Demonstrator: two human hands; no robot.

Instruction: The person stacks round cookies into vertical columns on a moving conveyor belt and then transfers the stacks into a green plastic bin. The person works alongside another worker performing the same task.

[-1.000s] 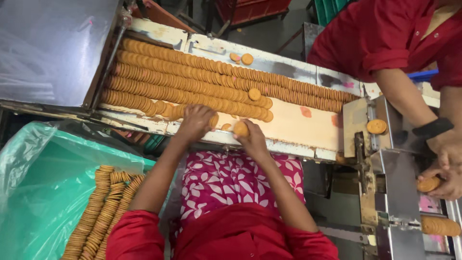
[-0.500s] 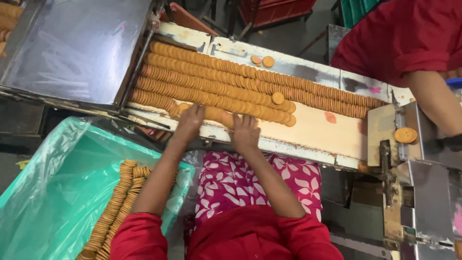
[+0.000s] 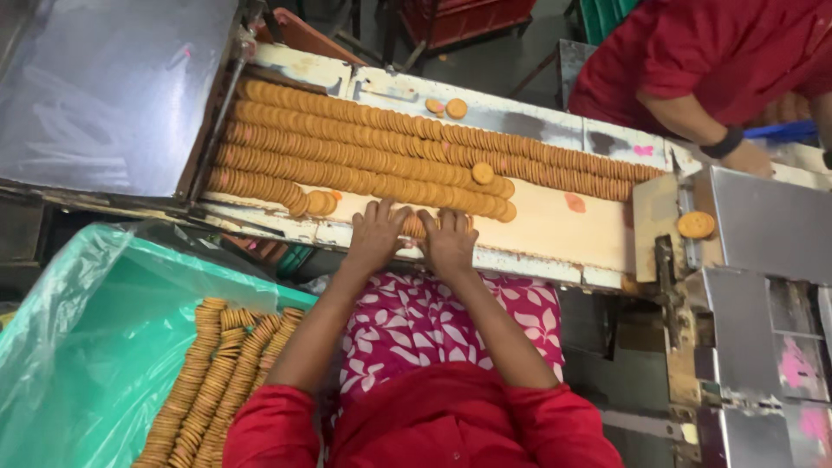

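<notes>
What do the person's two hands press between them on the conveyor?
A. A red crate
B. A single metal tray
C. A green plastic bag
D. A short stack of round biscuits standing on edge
D. The left hand and right hand close from both sides on a short stack of biscuits at the near edge of the conveyor.

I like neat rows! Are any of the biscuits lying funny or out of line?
Yes. Two loose biscuits lie flat beyond the far row, one flat biscuit sits on top of the rows, and another rests alone on the metal machine. The left hand and right hand press a short stack.
</notes>
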